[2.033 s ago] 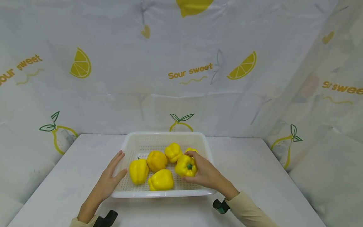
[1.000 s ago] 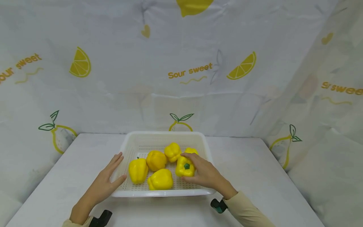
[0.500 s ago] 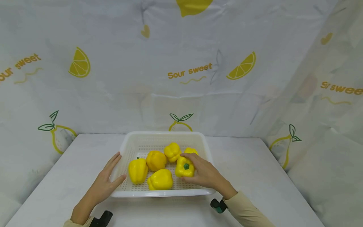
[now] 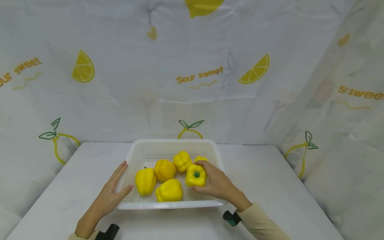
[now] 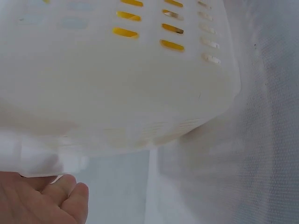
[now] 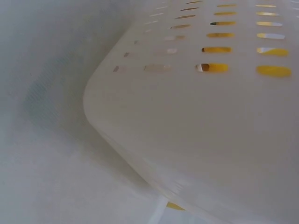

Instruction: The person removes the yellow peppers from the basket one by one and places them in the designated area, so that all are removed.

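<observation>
- Yellow pepper [image 4: 196, 175], stem toward me, at the right inside the white basket [image 4: 171, 205]; my right grip [image 4: 217, 181] curls around it.
- Five more peppers [image 4: 169, 191] lie beyond.
- My left grip [image 4: 111, 193], thumb spread from fingers, holds nothing at the left rim.

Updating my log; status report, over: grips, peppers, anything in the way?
Right grip holds one pepper. Left grip at left of basket, fingers spread. Five other peppers in basket. No blockage seen.

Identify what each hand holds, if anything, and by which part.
Right hand: a yellow pepper, round its body, not its stem. Left hand: at the basket's rim; a grip cannot be confirmed.
</observation>
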### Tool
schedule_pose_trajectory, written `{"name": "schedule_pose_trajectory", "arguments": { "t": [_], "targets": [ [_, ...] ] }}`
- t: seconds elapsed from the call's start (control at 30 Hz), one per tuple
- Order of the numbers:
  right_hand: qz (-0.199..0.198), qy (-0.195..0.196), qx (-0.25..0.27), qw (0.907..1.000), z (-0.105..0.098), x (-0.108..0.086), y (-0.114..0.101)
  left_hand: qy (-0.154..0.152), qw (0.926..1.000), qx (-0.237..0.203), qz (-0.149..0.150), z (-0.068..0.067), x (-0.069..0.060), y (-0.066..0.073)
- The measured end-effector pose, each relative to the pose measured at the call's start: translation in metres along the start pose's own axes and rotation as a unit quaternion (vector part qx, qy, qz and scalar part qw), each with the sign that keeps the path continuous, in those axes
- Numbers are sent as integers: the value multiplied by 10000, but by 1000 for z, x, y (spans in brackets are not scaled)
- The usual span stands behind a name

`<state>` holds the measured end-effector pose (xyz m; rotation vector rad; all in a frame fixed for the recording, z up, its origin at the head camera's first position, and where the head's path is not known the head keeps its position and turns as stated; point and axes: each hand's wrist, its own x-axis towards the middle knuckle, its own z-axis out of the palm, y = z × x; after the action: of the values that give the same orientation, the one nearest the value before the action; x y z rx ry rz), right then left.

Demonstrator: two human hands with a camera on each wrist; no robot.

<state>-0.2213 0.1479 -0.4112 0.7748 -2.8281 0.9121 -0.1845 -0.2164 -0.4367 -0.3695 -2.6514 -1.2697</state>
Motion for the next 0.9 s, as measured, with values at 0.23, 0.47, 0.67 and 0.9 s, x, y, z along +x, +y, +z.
{"name": "schedule_pose_trajectory", "arguments": {
  "t": [0.23, 0.47, 0.67, 0.9],
  "targets": [
    [-345, 341, 86, 9988, 0, -1, 2, -2, 10000, -11, 29, 0, 1, -1],
    [-368, 714, 467, 9957, -1, -2, 5, -2, 10000, -49, 39, 0, 1, -1],
    [-260, 712, 778, 9941, -3, -2, 4, -2, 10000, -41, 18, 0, 1, 0],
    [-398, 902, 837, 9916, -7, -1, 5, 15, 10000, -67, -20, 0, 0, 0]
  ]
}}
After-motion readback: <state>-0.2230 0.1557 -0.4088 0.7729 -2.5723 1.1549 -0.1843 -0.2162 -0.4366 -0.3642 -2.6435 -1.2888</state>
